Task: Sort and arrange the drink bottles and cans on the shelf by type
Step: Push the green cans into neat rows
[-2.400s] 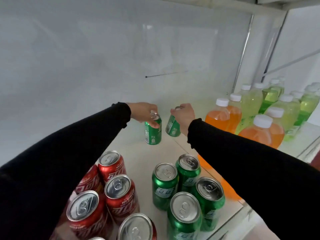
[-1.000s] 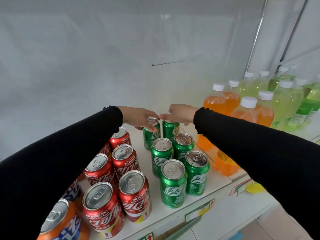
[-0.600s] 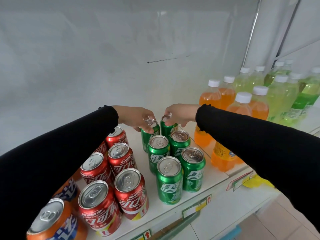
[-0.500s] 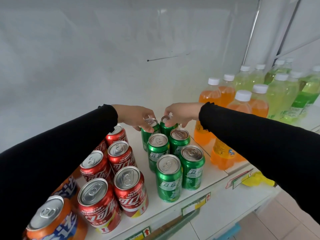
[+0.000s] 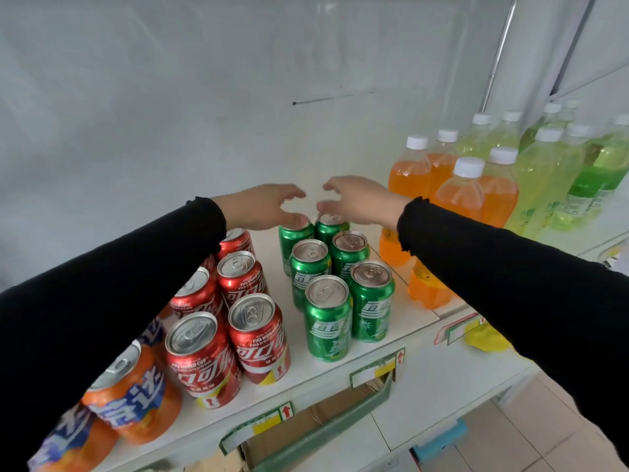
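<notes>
Red aluminium cola cans (image 5: 259,338), front left of shelf: white "FIFA WORLD CUP" printed small above large white Chinese brand script. Green aluminium cans (image 5: 328,318): white Chinese characters across striped band, not legible enough to transcribe. Orange-and-blue cans (image 5: 131,400): white Chinese characters on blue. Shelf-edge price tags (image 5: 270,422) bore red upward arrows; their print was unreadable.

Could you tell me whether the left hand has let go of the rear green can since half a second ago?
Yes: the left hand has opened, fingers lifted off the rear-left green can.
</notes>
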`<act>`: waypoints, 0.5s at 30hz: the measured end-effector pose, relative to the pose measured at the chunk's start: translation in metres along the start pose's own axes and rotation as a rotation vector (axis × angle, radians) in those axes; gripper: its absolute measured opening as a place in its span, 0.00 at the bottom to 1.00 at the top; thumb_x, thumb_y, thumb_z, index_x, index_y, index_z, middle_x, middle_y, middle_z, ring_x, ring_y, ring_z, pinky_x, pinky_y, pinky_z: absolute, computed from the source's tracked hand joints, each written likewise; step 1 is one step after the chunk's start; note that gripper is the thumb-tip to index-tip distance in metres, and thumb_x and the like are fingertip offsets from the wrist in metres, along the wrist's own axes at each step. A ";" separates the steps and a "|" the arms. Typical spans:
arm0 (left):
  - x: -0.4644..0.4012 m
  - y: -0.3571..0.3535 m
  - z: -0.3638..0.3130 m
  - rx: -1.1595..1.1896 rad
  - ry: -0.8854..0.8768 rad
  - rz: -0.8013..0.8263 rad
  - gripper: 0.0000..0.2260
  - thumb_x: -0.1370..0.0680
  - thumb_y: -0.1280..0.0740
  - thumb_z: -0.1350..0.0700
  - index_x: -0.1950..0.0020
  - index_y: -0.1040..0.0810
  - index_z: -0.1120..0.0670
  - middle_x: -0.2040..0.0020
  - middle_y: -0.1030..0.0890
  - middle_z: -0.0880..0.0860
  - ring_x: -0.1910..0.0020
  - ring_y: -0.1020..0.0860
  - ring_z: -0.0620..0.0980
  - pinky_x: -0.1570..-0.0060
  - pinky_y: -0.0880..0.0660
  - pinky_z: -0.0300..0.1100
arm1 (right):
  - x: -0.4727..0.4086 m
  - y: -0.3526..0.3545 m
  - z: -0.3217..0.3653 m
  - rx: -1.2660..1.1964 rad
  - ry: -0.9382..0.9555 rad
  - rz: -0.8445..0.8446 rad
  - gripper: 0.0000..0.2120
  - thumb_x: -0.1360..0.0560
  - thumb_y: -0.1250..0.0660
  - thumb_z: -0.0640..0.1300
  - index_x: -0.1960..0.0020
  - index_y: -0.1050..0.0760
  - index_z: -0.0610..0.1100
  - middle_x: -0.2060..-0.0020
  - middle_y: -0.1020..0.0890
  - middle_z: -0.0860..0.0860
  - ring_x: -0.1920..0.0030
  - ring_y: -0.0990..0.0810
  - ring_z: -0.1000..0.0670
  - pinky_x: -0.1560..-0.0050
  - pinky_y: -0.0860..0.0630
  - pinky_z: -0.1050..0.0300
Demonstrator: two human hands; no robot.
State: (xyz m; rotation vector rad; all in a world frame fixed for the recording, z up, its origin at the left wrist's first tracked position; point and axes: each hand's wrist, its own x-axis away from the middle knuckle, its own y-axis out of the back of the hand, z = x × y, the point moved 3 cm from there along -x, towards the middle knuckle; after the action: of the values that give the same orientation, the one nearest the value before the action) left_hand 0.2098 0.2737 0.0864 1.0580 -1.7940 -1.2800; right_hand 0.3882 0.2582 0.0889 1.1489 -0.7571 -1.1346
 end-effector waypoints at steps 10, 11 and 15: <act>0.159 0.002 -0.072 -0.214 0.003 -0.335 0.25 0.21 0.36 0.41 0.24 0.34 0.42 0.30 0.27 0.46 0.32 0.30 0.48 0.35 0.35 0.43 | 0.133 0.010 -0.004 -0.540 0.174 -0.373 0.14 0.19 0.35 0.53 0.34 0.24 0.53 0.37 0.22 0.61 0.34 0.26 0.61 0.31 0.29 0.53; 0.171 -0.005 -0.083 -0.196 0.008 -0.360 0.26 0.22 0.37 0.40 0.24 0.35 0.41 0.30 0.27 0.45 0.32 0.30 0.48 0.35 0.34 0.45 | 0.144 0.006 -0.008 -0.586 0.183 -0.380 0.15 0.19 0.35 0.53 0.34 0.25 0.53 0.38 0.22 0.61 0.34 0.26 0.62 0.31 0.28 0.53; 0.198 -0.051 -0.116 -0.047 0.039 -0.508 0.29 0.21 0.36 0.43 0.22 0.39 0.42 0.26 0.32 0.43 0.28 0.33 0.45 0.34 0.36 0.40 | 0.177 -0.032 -0.030 -0.745 0.228 -0.400 0.23 0.21 0.38 0.56 0.29 0.29 0.48 0.33 0.24 0.58 0.31 0.28 0.61 0.30 0.27 0.50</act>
State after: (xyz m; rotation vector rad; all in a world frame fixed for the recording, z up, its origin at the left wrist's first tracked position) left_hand 0.2363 0.0404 0.0840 1.5637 -1.5062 -1.5688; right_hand 0.4572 0.0986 0.0353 0.7738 0.1023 -1.4171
